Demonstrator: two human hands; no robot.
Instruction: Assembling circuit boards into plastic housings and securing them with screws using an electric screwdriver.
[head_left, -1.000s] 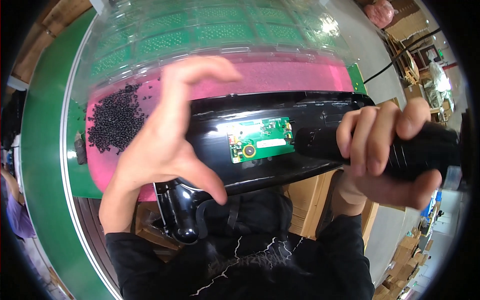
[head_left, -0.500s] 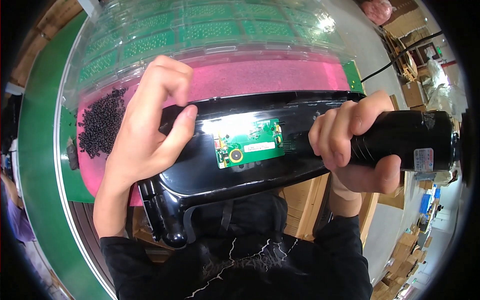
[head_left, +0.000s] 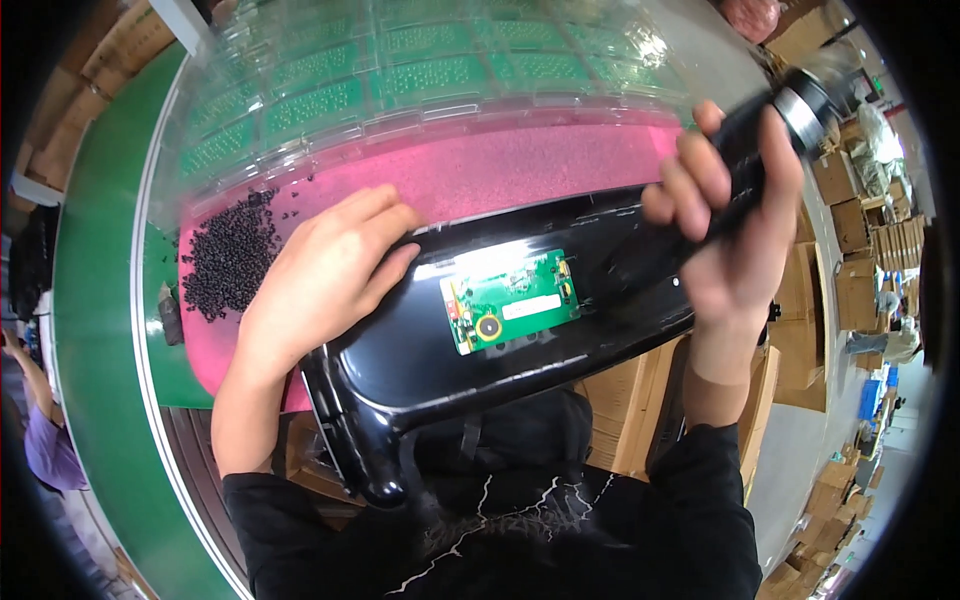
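Observation:
A glossy black plastic housing [head_left: 385,365] lies in front of me, with a green circuit board [head_left: 535,285] on its face. At its far left corner, my left hand [head_left: 335,265] bends over the edge and holds it, thumb and fingers close together. My right hand [head_left: 735,215] is wrapped round a black electric screwdriver [head_left: 745,150], smeared by motion. The tool tilts, its silver-ringed back end up and to the right and its dark front end down toward the board's right side. I cannot make out its tip.
Black screws [head_left: 230,255] lie heaped on the pink mat [head_left: 520,150] at left. Beyond stands a clear plastic tray [head_left: 430,100] with green boards. Cardboard boxes [head_left: 625,400] sit below the table's near edge. Another person's purple sleeve [head_left: 55,450] shows at far left.
My right hand has swung the screwdriver from nearly level to a steep tilt, its back end rising. My left hand, raised before with fingers curled, has lowered onto the housing's far edge.

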